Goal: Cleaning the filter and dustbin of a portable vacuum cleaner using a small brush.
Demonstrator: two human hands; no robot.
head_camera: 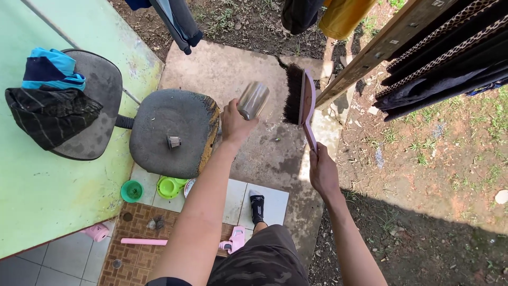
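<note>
My left hand point(233, 124) is raised over the concrete slab and grips a shiny metal cup point(253, 100), tilted on its side. My right hand point(323, 172) holds the handle of a pink hand brush point(307, 104) with dark bristles point(292, 94); the brush stands upright, bristles facing left toward the cup. Cup and bristles are a short gap apart. Below my arms I see my camouflage shorts point(263, 260) and one foot in a black sock point(257, 207).
A worn grey office chair point(159, 127) lies to the left, with dark and blue clothes point(50, 100) draped on its back. Green plastic lids point(153, 188), pink items point(235, 239) and tiles lie near my foot. Clothes hang on a wooden rack point(423, 42) at upper right. Bare soil lies to the right.
</note>
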